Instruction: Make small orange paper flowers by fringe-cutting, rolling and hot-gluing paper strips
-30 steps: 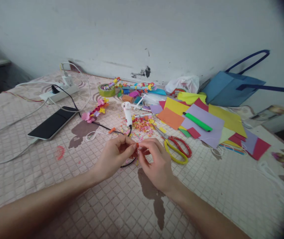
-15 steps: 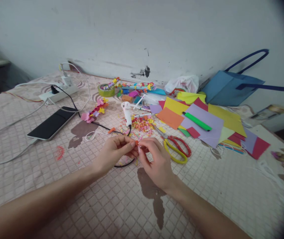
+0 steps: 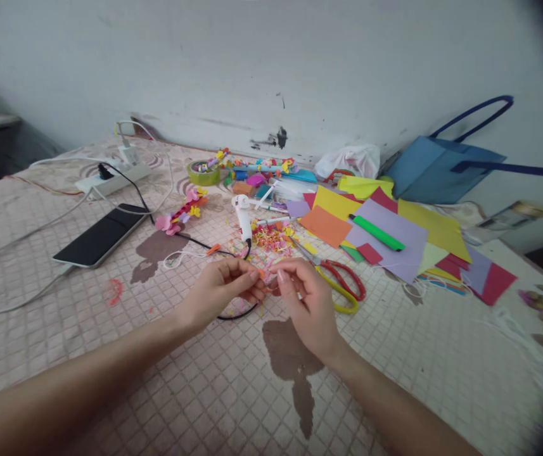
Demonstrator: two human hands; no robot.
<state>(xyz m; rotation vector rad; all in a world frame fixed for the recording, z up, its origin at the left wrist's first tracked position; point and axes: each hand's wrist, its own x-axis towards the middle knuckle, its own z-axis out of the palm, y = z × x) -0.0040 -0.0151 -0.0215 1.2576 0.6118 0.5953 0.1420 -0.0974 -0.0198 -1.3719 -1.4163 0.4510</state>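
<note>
Slip risk for a tiny scrap held between two pinches

Trouble would most likely come from the size of the orange paper piece (image 3: 262, 274). It is so small that any easing of either pinch could let it drop. It would then fall among the litter of coloured paper clippings (image 3: 271, 239) just beyond the hands and be hard to pick out. Pulling the two pinches apart too firmly could, I judge, tear or crease it instead.

A black cable (image 3: 233, 313) loops on the surface (image 3: 204, 392) right under the left hand (image 3: 218, 292). A wrist catching that loop could drag the white glue gun (image 3: 243, 218), whose tip points toward the hands. The scissors (image 3: 340, 285) lie just beside the right hand (image 3: 306, 304), handles toward it, so a sideways sweep could knock them.

Both hands are closed down narrow, held a little above the surface in front of the person. The left hand's thumb and forefinger are pressed together on the orange paper piece, with the other fingers curled under. The right hand's thumb and forefinger meet them tip to tip and seem to nip the same piece from the other side. So little of it shows that I cannot be sure how much of it they grip.
</note>
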